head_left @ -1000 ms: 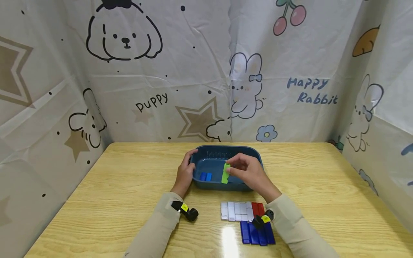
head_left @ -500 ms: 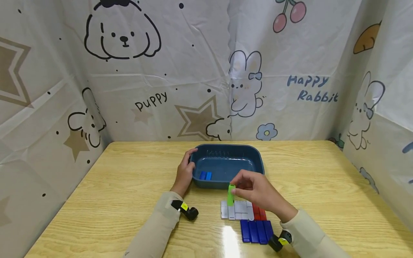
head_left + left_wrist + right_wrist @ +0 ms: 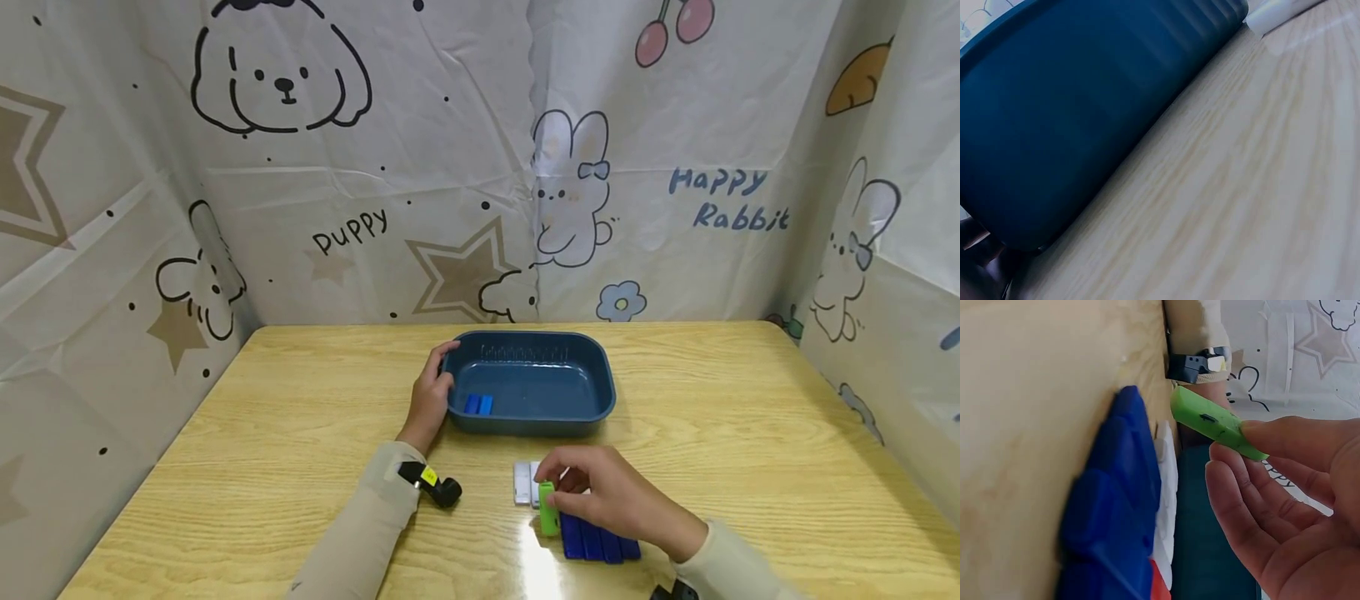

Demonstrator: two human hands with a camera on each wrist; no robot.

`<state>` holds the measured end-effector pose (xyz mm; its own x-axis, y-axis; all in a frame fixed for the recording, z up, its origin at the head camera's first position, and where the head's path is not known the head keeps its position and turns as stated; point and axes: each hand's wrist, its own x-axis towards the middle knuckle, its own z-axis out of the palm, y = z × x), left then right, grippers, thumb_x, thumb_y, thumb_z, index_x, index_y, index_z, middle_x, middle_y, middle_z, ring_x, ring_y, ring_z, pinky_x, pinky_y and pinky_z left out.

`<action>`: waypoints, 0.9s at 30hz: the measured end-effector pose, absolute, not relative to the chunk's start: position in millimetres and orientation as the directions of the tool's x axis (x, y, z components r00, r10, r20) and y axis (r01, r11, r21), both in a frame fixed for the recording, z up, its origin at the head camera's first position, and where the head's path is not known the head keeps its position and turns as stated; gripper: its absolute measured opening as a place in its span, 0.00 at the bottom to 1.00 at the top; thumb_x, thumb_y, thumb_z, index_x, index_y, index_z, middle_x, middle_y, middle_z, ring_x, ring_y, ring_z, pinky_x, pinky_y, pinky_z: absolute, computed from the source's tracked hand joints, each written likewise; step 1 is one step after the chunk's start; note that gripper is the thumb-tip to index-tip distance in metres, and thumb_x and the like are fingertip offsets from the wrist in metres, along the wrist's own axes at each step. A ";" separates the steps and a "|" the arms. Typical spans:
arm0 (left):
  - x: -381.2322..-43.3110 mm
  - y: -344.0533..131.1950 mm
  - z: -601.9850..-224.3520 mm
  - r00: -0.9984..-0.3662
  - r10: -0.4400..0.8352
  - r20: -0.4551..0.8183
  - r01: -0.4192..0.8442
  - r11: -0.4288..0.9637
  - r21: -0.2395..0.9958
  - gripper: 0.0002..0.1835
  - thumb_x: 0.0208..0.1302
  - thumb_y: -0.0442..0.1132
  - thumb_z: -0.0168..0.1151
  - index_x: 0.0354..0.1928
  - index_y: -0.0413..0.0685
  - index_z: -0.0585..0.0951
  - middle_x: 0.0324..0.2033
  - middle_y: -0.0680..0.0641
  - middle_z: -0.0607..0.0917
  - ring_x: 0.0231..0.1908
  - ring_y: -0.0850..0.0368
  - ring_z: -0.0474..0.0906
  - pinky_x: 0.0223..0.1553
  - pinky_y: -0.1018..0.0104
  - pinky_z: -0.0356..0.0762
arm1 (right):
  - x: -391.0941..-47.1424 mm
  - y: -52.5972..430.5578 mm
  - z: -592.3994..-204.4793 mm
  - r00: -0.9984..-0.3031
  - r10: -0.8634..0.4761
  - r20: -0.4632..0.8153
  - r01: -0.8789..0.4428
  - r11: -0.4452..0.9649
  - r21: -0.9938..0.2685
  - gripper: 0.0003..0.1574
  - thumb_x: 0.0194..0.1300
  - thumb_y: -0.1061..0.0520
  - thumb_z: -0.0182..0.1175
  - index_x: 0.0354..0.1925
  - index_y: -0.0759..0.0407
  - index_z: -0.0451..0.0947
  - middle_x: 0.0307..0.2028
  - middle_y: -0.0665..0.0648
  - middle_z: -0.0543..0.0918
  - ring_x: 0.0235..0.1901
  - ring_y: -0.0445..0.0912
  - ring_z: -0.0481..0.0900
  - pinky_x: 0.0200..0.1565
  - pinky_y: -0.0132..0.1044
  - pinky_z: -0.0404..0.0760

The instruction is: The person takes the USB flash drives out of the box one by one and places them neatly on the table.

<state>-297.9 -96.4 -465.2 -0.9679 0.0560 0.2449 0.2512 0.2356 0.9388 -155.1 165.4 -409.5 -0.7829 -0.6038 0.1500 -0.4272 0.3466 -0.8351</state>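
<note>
My left hand [image 3: 429, 400] holds the left end of a dark blue plastic basin [image 3: 531, 427], fingers along its rim. My right hand [image 3: 611, 493] pinches a lime-green oblong block [image 3: 549, 510] between thumb and fingertips, in front of the basin. The right wrist view shows small dark marks on this green block [image 3: 1216, 422]. Beneath and beside the right hand lie several white blocks [image 3: 522, 483] and a row of dark blue blocks [image 3: 592, 542]. A red block [image 3: 1159, 584] shows in the right wrist view; in the head view the hand hides the red ones.
Two small blue blocks [image 3: 479, 405] lie in the basin's near left corner. The wooden table [image 3: 300, 400] runs back to a patterned cloth [image 3: 337, 183], which also hangs on both sides. A black wrist camera [image 3: 442, 490] sits on the left sleeve.
My right hand has carried the green block out from over the basin, toward me and slightly right, past the white blocks. The left hand has stayed at the basin's end.
</note>
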 end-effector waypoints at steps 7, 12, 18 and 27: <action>-297.7 -95.3 -466.6 -0.964 0.038 0.264 0.265 0.249 0.932 0.29 0.60 0.31 0.41 0.64 0.56 0.69 0.68 0.52 0.67 0.69 0.54 0.57 0.68 0.48 0.52 | -150.5 164.6 -412.8 -0.752 -0.650 0.110 -0.436 0.366 -0.822 0.12 0.62 0.60 0.63 0.46 0.57 0.82 0.39 0.50 0.85 0.33 0.37 0.81 0.36 0.33 0.81; -297.9 -94.6 -465.7 -0.959 0.034 0.280 0.279 0.259 0.925 0.29 0.59 0.31 0.42 0.64 0.57 0.70 0.67 0.52 0.67 0.66 0.54 0.60 0.63 0.51 0.56 | -150.6 163.9 -414.3 -0.733 -0.673 0.096 -0.453 0.378 -0.807 0.12 0.63 0.60 0.63 0.46 0.54 0.83 0.35 0.44 0.82 0.29 0.35 0.79 0.33 0.32 0.80; -298.2 -94.3 -465.0 -0.958 0.033 0.284 0.283 0.262 0.923 0.29 0.59 0.31 0.42 0.64 0.57 0.70 0.67 0.53 0.68 0.65 0.55 0.61 0.60 0.53 0.58 | -149.3 163.4 -414.1 -0.697 -0.705 0.133 -0.555 0.411 -0.724 0.13 0.63 0.62 0.62 0.46 0.51 0.84 0.37 0.44 0.82 0.33 0.33 0.76 0.35 0.30 0.78; -298.0 -94.8 -466.6 -0.960 0.038 0.277 0.278 0.248 0.928 0.29 0.59 0.31 0.42 0.64 0.56 0.70 0.68 0.52 0.67 0.69 0.55 0.58 0.68 0.50 0.52 | -144.6 161.3 -412.4 -0.695 -0.712 0.094 -0.604 0.508 -0.614 0.13 0.59 0.60 0.65 0.45 0.51 0.83 0.38 0.42 0.78 0.36 0.34 0.73 0.39 0.30 0.76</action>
